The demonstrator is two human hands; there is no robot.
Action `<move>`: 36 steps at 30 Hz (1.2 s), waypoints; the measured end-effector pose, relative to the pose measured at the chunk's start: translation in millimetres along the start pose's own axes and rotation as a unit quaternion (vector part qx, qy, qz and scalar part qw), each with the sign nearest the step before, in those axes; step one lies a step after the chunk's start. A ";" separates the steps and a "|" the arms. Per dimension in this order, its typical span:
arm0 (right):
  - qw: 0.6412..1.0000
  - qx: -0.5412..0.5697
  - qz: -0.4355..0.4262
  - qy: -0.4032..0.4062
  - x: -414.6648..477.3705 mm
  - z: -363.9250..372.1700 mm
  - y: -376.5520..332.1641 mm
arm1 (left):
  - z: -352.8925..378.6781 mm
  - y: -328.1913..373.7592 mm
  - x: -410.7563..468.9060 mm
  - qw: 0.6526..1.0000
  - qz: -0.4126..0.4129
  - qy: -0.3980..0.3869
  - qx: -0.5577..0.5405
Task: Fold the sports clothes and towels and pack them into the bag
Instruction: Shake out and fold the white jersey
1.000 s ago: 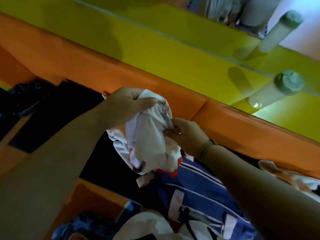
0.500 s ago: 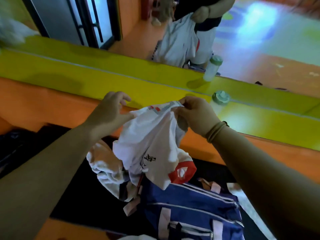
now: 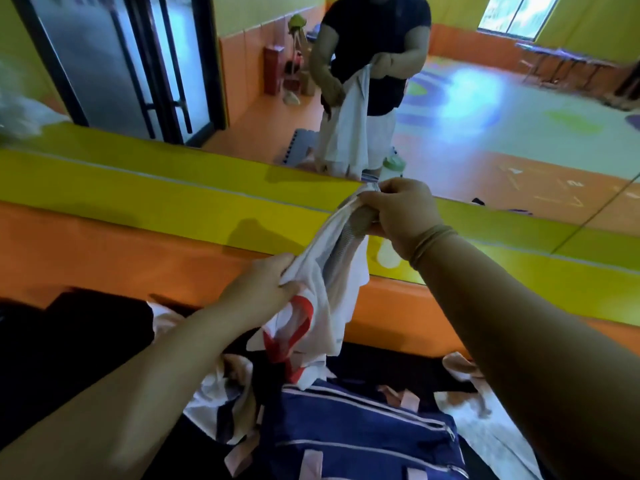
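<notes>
A white sports shirt (image 3: 325,282) with red trim hangs in the air between both hands. My right hand (image 3: 398,216) grips its upper edge, raised near the mirror's lower border. Lower and to the left, my left hand (image 3: 263,289) pinches the fabric at its side. Below the shirt lies a blue bag (image 3: 360,431) with pale pink straps and white piping, on a dark mat. More white clothing (image 3: 214,403) is crumpled to the left of the bag, and a pale towel (image 3: 485,441) lies at its right.
An orange padded ledge (image 3: 138,251) and a yellow band (image 3: 173,188) run under a wall mirror (image 3: 485,116), which reflects me holding the shirt. A bottle with a green cap (image 3: 393,166) stands by the mirror. Dark cloth (image 3: 69,334) covers the left.
My right hand has lifted the shirt's top edge higher and to the right. My left hand slid down and now pinches the side. The camera tilted up, so more of the mirror shows.
</notes>
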State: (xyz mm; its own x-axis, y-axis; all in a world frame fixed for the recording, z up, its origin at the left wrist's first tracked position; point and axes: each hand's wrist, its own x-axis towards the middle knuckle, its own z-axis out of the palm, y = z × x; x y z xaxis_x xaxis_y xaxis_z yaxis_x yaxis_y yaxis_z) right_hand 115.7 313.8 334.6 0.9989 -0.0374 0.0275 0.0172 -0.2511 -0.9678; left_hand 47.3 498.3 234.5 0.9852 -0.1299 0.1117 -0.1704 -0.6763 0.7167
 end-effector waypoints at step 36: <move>0.957 -0.146 -0.044 -0.245 -82.9 -15.8 90.6 | -73.1 112.8 59.1 0.971 -0.046 0.054 -0.230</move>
State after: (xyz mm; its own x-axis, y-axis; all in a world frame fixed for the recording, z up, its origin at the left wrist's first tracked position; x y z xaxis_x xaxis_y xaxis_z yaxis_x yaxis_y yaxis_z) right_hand 33.8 278.8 248.6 0.8956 0.4366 -0.0854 0.1602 -0.4955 -0.8537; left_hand 87.6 467.4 372.2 0.9962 0.0103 0.0862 -0.0798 -0.2827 0.9559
